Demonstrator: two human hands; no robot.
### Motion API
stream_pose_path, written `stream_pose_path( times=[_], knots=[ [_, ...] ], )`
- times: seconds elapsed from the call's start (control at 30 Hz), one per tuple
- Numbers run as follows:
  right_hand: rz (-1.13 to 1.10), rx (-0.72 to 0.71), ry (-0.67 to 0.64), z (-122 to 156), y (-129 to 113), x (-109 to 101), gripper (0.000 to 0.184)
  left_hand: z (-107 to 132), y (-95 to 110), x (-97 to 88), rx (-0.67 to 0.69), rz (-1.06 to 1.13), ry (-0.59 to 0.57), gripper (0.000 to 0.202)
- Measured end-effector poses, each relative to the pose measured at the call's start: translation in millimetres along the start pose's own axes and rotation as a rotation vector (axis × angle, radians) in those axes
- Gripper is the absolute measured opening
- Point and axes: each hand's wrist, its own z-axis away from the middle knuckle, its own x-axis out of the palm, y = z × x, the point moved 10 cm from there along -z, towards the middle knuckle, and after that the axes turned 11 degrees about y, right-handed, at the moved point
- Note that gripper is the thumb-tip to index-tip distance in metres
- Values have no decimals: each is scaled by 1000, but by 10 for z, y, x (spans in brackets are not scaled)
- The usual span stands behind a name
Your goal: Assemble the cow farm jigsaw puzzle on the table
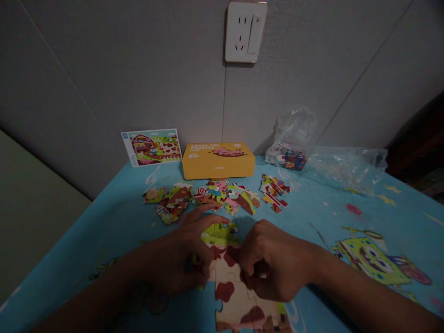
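A partly joined jigsaw puzzle lies on the table in front of me, showing a cream cow hide with brown patches below a green strip. My left hand is at its left edge. Its thumb and index finger curl together around a puzzle piece, of which only bits of yellow-green show, while the other fingers stretch over the green strip. At the right edge, my right hand is closed, fingertips pinched against a cream edge piece. Those fingers partly hide what they grip.
Loose puzzle pieces lie in piles beyond my hands, with a smaller group to the right. Against the wall stand a picture card, a yellow puzzle box and a clear plastic bag of pieces. The blue cartoon tablecloth covers the table.
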Motion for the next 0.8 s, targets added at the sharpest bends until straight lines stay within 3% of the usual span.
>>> stream_pose_path(
  times=[0.57, 0.8],
  knots=[
    [10, 8, 85, 2, 109, -52, 24, 13, -190, -81, -98, -22, 70, 11],
    [35, 27, 150, -23, 173, -87, 11, 30, -228, -103, -117, -37, 108, 11]
  ],
)
